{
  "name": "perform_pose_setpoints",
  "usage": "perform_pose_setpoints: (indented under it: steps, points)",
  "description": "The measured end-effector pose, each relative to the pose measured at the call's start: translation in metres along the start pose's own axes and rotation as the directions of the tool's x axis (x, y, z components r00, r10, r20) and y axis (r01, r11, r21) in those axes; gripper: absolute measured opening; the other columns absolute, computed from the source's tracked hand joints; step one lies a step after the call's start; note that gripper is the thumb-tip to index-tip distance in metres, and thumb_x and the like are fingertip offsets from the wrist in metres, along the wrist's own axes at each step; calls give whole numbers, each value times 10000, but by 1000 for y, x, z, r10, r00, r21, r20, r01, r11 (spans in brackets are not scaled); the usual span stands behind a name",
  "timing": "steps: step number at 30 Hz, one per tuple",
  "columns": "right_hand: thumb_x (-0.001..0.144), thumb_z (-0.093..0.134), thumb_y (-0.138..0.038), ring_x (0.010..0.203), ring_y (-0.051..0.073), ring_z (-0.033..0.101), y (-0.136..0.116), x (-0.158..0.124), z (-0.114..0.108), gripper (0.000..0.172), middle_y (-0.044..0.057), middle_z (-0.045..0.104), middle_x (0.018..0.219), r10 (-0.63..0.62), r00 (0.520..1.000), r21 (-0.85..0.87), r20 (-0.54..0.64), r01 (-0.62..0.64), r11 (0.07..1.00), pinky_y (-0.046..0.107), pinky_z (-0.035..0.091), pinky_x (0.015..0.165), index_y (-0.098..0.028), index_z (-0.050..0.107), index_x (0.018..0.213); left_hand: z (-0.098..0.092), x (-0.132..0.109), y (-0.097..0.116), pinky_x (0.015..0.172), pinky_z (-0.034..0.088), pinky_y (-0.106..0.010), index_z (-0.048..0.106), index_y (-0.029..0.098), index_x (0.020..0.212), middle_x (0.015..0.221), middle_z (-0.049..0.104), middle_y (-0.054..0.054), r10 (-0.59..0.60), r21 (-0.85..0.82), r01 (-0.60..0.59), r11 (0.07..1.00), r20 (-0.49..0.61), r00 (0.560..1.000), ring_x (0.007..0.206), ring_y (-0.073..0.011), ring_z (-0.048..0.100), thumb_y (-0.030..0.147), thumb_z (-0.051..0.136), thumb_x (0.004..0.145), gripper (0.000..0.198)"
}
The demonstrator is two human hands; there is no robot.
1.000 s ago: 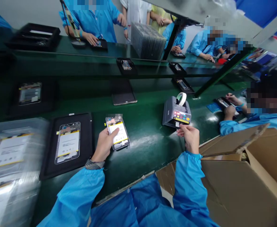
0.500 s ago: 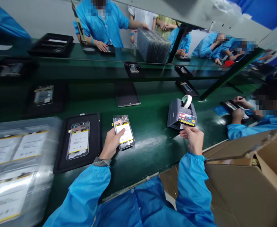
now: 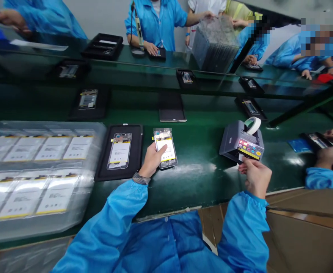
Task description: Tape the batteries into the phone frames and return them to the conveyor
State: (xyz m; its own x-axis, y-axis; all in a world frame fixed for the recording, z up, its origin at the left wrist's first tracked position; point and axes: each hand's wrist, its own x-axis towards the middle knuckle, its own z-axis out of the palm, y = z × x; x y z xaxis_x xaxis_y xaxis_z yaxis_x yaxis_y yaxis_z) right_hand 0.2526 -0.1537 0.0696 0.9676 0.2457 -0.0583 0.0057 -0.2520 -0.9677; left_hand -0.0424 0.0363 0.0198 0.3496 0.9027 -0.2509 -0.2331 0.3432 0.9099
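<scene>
My left hand (image 3: 152, 161) grips an opened phone (image 3: 165, 149) with a white battery, holding it against the green table (image 3: 200, 178), thumb across its face. My right hand (image 3: 256, 176) pinches a small piece of tape at the front slot of a grey tape dispenser (image 3: 242, 144), which carries a white tape roll (image 3: 254, 124) on top. To the left of the held phone a black tray (image 3: 119, 151) holds a second opened phone (image 3: 120, 150).
A clear plastic tray of several white batteries (image 3: 38, 174) lies at the left. Black trays with phones (image 3: 88, 100) sit on the belt behind. A cardboard box (image 3: 305, 227) stands at the lower right. Other people in blue coats work across the table and at the right (image 3: 322, 172).
The view has swung left, so everything shifted right in the picture. My right hand has drawn slightly back from the dispenser's slot. My left hand still grips the phone.
</scene>
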Motion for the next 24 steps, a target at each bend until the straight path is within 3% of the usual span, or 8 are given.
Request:
perform_pose_setpoints:
  steps: [7, 10, 13, 16, 18, 21, 24]
  points:
    - [580, 891, -361, 431, 121, 492, -2, 1, -19, 284, -11, 564, 477, -44, 999, -54, -4, 43, 998, 235, 382, 392, -156, 704, 640, -2, 3, 3, 814, 608, -387, 670, 115, 1161, 1172, 758, -155, 27, -55, -29, 998, -36, 999, 976, -299, 744, 460, 899, 667, 645]
    - [592, 892, -367, 454, 125, 506, -7, -19, -19, 295, -3, 592, 510, -64, 994, -47, 89, 68, 997, 240, 388, 423, -146, 748, 723, -3, 3, 3, 815, 610, -382, 674, 119, 1173, 1179, 759, -152, 37, -60, -39, 997, -40, 999, 992, -303, 741, 452, 890, 686, 629]
    - [686, 861, -424, 469, 129, 510, -8, -63, 12, 300, -6, 601, 530, -72, 938, -37, 338, 90, 995, 250, 399, 458, -161, 766, 794, -2, 1, 2, 831, 608, -385, 674, 125, 1202, 1203, 752, -148, 74, -29, -75, 997, -33, 997, 1020, -308, 733, 459, 866, 726, 612]
    - [740, 838, -497, 496, 155, 549, -5, -112, 63, 342, 7, 628, 555, -61, 784, -26, 618, 98, 995, 271, 430, 491, -176, 758, 830, -1, -1, -1, 847, 599, -378, 667, 126, 1235, 1224, 744, -147, 123, 40, -122, 992, -21, 992, 1045, -309, 722, 467, 833, 772, 598]
    - [757, 820, -526, 521, 160, 563, -1, -134, 96, 355, 13, 637, 573, -89, 705, 11, 703, 115, 993, 277, 445, 514, -184, 739, 801, 0, -2, -2, 863, 593, -369, 665, 125, 1239, 1237, 740, -146, 148, 71, -147, 987, -4, 989, 1061, -306, 717, 466, 813, 795, 580]
    - [757, 807, -538, 523, 149, 540, 3, -148, 126, 363, 8, 625, 577, -128, 684, 62, 718, 120, 991, 271, 429, 511, -187, 718, 777, 1, -2, -2, 880, 586, -359, 666, 120, 1227, 1254, 735, -150, 166, 84, -165, 983, 4, 986, 1079, -305, 710, 457, 802, 806, 555]
    - [769, 799, -522, 530, 145, 527, 6, -147, 136, 351, 1, 614, 578, -139, 684, 71, 716, 128, 989, 269, 427, 519, -182, 713, 796, 1, -2, -1, 885, 581, -355, 658, 115, 1235, 1268, 728, -155, 166, 76, -165, 983, 4, 986, 1100, -309, 704, 443, 794, 813, 552]
